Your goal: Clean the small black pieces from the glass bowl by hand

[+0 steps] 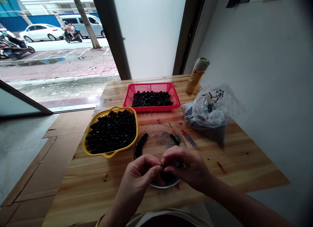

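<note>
Over the near part of a round clear tray [184,139], my two hands meet fingertip to fingertip. My right hand [190,166] is closed in a pinch on a small black piece [163,166], mostly covered by the fingers. My left hand [138,174] pinches thumb against forefinger right beside it; whatever is between them is too small to make out. Inside the tray, black pieces [140,146] lie along the left side and more at the right and near side, around a loose heap of thin silvery pins or wires [166,139].
A yellow basket [137,122] full of black pieces stands left, a red basket [156,108] with more behind. To the right are a screwdriver [189,139], a green-handled tool [178,137], a plastic bag [207,113] of dark bits and a bottle [195,78]. A wall bounds the right.
</note>
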Available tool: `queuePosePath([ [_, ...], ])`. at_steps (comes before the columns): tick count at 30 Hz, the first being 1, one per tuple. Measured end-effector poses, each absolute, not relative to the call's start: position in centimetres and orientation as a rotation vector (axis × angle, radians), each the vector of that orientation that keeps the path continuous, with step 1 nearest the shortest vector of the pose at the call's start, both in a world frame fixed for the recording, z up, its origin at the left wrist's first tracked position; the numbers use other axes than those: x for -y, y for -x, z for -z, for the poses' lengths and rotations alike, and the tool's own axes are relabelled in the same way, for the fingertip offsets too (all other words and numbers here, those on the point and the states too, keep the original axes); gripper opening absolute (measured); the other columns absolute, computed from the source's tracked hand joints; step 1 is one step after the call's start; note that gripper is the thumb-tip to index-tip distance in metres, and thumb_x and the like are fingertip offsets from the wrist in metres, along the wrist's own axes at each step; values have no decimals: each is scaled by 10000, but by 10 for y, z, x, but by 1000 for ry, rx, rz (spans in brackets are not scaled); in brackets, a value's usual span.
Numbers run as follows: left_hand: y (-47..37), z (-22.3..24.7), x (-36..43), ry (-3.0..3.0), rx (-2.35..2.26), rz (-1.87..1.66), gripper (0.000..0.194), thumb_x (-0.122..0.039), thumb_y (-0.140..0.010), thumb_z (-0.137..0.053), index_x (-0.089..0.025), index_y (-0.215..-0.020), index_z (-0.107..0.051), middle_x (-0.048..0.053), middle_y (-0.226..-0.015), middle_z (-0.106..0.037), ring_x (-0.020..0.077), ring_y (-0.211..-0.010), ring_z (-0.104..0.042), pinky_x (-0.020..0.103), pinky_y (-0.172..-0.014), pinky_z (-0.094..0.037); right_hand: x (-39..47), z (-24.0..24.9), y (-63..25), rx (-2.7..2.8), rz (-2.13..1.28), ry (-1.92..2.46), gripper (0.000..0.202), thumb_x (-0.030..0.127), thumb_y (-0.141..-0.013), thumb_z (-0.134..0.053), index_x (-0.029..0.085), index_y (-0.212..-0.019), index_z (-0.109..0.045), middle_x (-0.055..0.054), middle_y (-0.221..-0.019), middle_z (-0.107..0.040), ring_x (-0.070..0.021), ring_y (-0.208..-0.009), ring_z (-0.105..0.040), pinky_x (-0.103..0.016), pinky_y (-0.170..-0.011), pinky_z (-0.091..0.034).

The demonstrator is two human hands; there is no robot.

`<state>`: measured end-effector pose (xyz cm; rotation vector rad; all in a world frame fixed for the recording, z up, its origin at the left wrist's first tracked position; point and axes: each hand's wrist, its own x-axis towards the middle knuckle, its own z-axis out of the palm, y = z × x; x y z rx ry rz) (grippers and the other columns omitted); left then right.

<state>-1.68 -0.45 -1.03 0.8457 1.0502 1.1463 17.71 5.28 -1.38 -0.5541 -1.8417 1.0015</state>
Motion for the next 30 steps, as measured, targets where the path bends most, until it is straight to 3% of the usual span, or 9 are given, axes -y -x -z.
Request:
queuePosePath([
  [4, 17, 12, 9, -838, -1034, -1191, 269, -413, -840, -851, -168, -840, -740, 9, -780, -723, 129, -575, -706, 225, -583, -577, -53, 12, -173, 1742, -1191, 605, 234, 336, -910, -815, 236, -1098, -717, -36, -899, -761, -152, -742, -739, -224, -659, -619],
  [9, 17, 9, 13, -912, -1000, -1206, 175, -346, -900, -806, -184, -866, -751, -1, -812, -706, 122, -605, -722, 211, -604, -602, -59, 5, -177, 1833, -1224, 597, 181, 362, -863, -859, 207, -903, -775, -47, -876, -742, -147, -700, -706, -219, -608, -587],
  [16, 15, 8, 18, -948, -988, -1288, 106, -239, -882, -822, -178, -814, -770, -6, -808, -683, 112, -588, -717, 187, -575, -589, -55, 3, -181, 1825, -1319, 595, 186, 349, -863, -861, 184, -934, -811, -53, -827, -768, -146, -682, -711, -212, -609, -571],
  [21, 13, 8, 22, -896, -956, -1349, 81, -201, -867, -840, -190, -811, -781, -21, -798, -669, 105, -577, -725, 183, -573, -603, -49, 6, -176, 1682, -1391, 562, 148, 274, -822, -900, 192, -922, -829, -58, -847, -779, -157, -738, -733, -235, -669, -606],
  [26, 11, 10, 21, -718, -765, -1331, 141, -262, -824, -887, -186, -793, -772, -16, -781, -676, 127, -569, -731, 216, -514, -626, -41, 12, -168, 1301, -1841, 488, 187, 165, -765, -928, 220, -919, -839, -26, -876, -755, -103, -621, -720, -177, -561, -609],
  [30, 10, 12, 21, -658, -672, -1325, 173, -284, -804, -902, -176, -789, -769, -9, -779, -672, 148, -575, -738, 240, -479, -631, -36, 19, -162, 1093, -2023, 452, 202, 85, -754, -916, 216, -888, -840, -16, -862, -757, -105, -613, -749, -170, -573, -626],
])
